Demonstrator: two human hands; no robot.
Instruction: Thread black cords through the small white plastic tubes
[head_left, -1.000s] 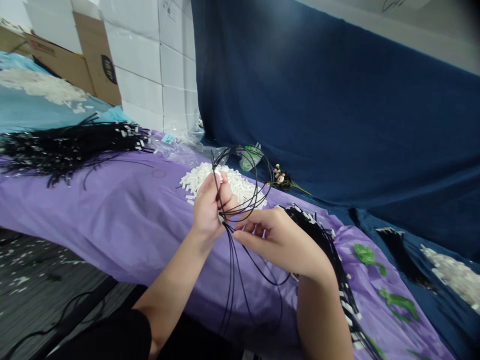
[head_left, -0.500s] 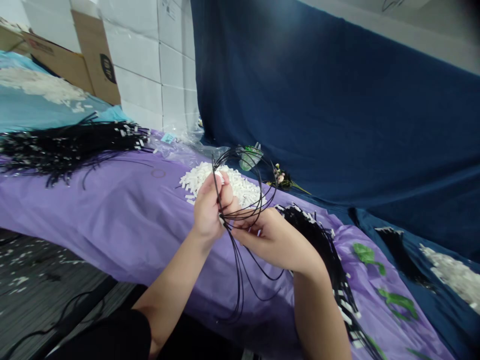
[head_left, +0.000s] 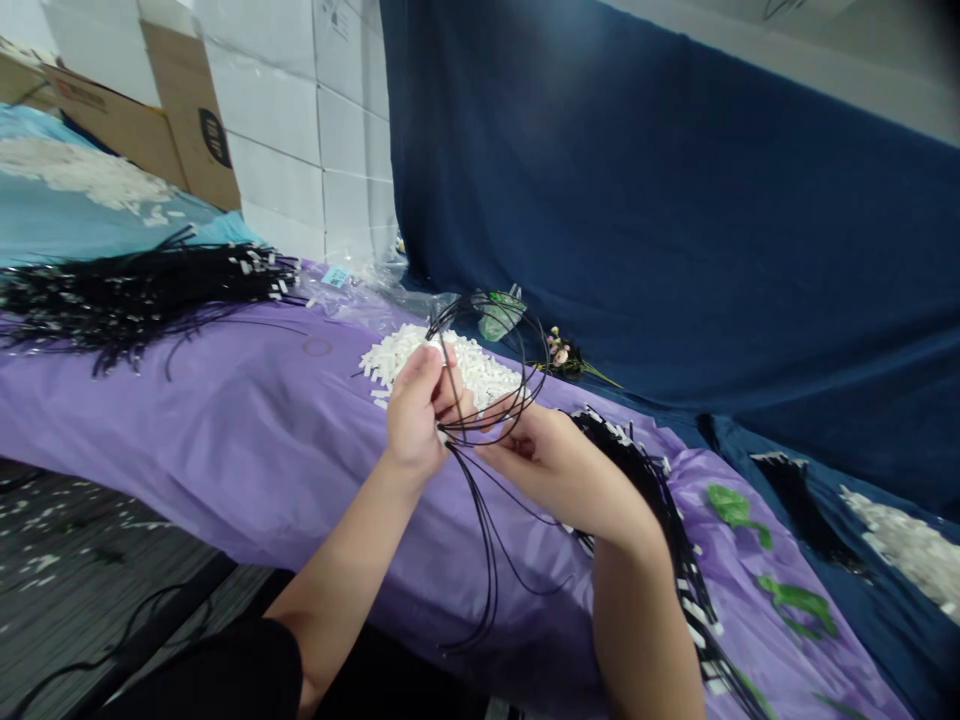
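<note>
Thin black cords (head_left: 541,335) arch in loops above my hands, and their loose tails hang below over the purple cloth. My left hand (head_left: 420,405) is closed around these cords, with a small white piece showing at its thumb tip and another at the lower edge of the fist. To its right, my right hand (head_left: 536,445) has its fingers bent together on the lower part of the loops, thumb underneath. Just beyond both hands lies a heap of small white pieces (head_left: 480,368), partly hidden by them.
Purple cloth (head_left: 315,420) covers the table. A thick bundle of black cords with white ends (head_left: 142,290) lies left, another bundle (head_left: 637,460) right. Behind are a plastic bag (head_left: 501,313), artificial flowers (head_left: 559,350) and a dark blue curtain (head_left: 660,200). Green leaves (head_left: 799,605) lie at right.
My right hand has shifted slightly right and up, away from my left hand. One cord now crosses in front of the left fingers, and the hanging tails have swung right.
</note>
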